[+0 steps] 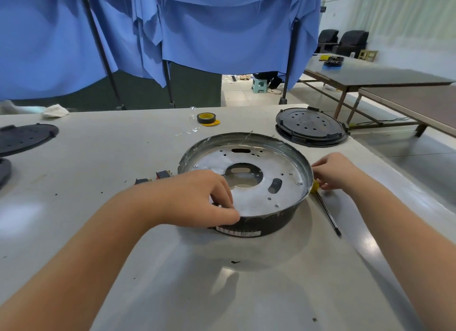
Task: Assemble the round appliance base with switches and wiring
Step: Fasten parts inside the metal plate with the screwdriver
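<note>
Grey worktop (148, 269) bears round base (271, 200); blue drapes (197, 30) behind.

One round base (246, 173), two switches (163, 175), three black covers (311, 126), one tape roll (206, 119), one screwdriver (326, 207).

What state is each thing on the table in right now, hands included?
Round base: open side up, inside bare, no switches fitted.
Left hand: fingers curled over the base's near rim.
Right hand: at the base's right rim, touching the screwdriver's yellow handle.
Screwdriver: lying flat on the table.
Two switches: loose, left of the base.
Tape roll: lying flat.
Black cover: lying flat, unattached.
</note>
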